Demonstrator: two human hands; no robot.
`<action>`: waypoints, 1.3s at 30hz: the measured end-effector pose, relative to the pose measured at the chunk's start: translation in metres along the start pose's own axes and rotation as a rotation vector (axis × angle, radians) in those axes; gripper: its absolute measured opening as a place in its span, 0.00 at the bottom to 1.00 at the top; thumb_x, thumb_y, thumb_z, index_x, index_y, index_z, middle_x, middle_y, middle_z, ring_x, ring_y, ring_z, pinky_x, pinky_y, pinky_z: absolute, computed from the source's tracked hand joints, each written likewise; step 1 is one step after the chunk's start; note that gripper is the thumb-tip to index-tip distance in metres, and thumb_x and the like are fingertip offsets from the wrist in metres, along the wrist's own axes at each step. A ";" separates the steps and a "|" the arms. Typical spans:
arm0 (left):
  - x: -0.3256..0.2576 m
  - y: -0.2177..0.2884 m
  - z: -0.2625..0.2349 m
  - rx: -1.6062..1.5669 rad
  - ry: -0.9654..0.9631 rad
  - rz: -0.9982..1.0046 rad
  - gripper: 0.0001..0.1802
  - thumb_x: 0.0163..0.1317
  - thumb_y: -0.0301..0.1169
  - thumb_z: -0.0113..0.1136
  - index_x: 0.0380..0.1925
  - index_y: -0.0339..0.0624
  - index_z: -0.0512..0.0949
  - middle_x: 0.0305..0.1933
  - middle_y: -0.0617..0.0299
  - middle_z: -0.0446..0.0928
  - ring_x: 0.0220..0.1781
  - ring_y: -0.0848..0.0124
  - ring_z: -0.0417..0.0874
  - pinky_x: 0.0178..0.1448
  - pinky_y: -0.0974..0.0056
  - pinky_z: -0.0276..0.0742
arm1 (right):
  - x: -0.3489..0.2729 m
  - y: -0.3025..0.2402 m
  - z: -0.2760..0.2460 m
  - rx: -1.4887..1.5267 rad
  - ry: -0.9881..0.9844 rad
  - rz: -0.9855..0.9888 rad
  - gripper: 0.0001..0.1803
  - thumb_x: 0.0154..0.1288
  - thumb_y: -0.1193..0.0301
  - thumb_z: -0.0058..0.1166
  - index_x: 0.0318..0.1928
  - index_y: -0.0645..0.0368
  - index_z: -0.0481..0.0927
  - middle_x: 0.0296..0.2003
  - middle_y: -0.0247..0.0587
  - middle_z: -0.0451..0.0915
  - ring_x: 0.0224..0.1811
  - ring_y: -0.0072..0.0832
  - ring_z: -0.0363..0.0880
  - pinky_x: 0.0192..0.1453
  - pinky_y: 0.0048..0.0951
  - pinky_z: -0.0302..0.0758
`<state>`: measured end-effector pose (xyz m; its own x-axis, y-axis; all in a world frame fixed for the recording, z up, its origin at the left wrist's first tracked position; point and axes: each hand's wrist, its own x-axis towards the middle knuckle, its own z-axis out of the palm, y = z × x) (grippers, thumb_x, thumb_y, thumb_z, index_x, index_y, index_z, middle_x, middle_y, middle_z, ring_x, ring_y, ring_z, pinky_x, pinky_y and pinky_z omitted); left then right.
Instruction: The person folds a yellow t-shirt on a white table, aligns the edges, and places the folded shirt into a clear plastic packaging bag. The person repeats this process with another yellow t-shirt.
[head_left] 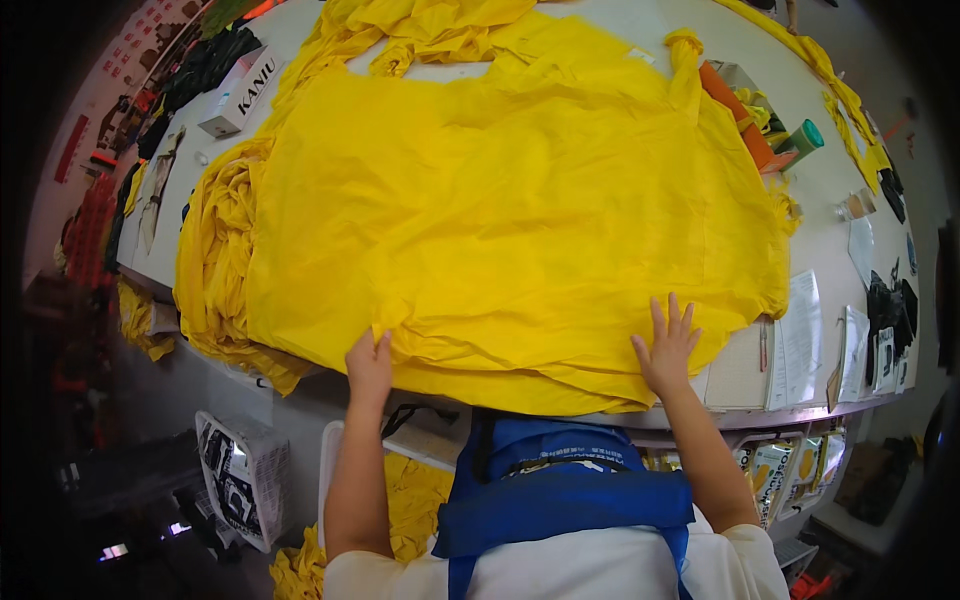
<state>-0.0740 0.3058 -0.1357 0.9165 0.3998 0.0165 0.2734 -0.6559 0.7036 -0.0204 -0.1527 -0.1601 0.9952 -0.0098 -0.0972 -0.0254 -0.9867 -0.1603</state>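
A broad piece of thin, wrinkled yellow fabric is spread over the table in front of me, its near edge hanging slightly over the front. My left hand is at that near edge, left of the middle, thumb and fingers closed on a fold of the fabric. Farther right, my right hand lies flat on the fabric near its front right part, fingers spread. More yellow fabric is bunched in a pile along the left side, and another crumpled heap lies at the far side.
A white box stands at the far left of the table. To the right are an orange box, a green-ended roll, paper sheets and black bags. Below the table edge are a white basket and more yellow fabric.
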 end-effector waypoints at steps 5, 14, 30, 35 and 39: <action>0.035 -0.055 -0.021 -0.010 -0.195 -0.008 0.20 0.67 0.42 0.52 0.41 0.33 0.77 0.36 0.47 0.80 0.38 0.57 0.81 0.44 0.59 0.74 | -0.011 0.007 0.032 -0.135 -0.083 0.071 0.42 0.61 0.42 0.48 0.72 0.42 0.53 0.74 0.45 0.41 0.74 0.61 0.32 0.66 0.74 0.31; 0.094 -0.036 -0.001 -0.635 -0.432 -0.584 0.23 0.69 0.42 0.49 0.55 0.36 0.73 0.52 0.56 0.78 0.51 0.66 0.79 0.56 0.66 0.72 | -0.007 0.004 0.028 -0.152 -0.068 0.001 0.38 0.62 0.47 0.50 0.71 0.39 0.57 0.74 0.45 0.42 0.75 0.55 0.34 0.67 0.73 0.32; 0.076 0.028 -0.047 -0.316 -0.211 0.106 0.24 0.71 0.34 0.47 0.64 0.36 0.65 0.53 0.54 0.78 0.55 0.65 0.76 0.58 0.65 0.68 | -0.083 0.010 0.014 0.275 0.151 -0.182 0.27 0.42 0.80 0.55 0.49 0.53 0.77 0.38 0.44 0.72 0.44 0.43 0.70 0.50 0.41 0.66; 0.082 -0.032 -0.017 0.190 -0.299 0.052 0.27 0.69 0.31 0.45 0.68 0.54 0.59 0.50 0.38 0.76 0.48 0.50 0.80 0.53 0.60 0.73 | -0.094 -0.003 -0.008 0.061 0.134 -0.310 0.30 0.47 0.79 0.51 0.54 0.45 0.77 0.49 0.43 0.73 0.55 0.44 0.69 0.59 0.45 0.63; 0.055 -0.049 0.005 0.269 -0.274 -0.216 0.31 0.67 0.34 0.51 0.69 0.53 0.56 0.44 0.37 0.76 0.43 0.44 0.78 0.50 0.53 0.73 | -0.102 0.006 0.002 -0.015 -0.098 -0.370 0.31 0.47 0.77 0.52 0.56 0.43 0.76 0.64 0.43 0.65 0.70 0.47 0.56 0.71 0.51 0.49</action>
<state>-0.0353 0.3566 -0.1727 0.8636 0.3852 -0.3254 0.5005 -0.7337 0.4596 -0.1223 -0.1576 -0.1536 0.9230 0.3625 -0.1293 0.3362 -0.9229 -0.1876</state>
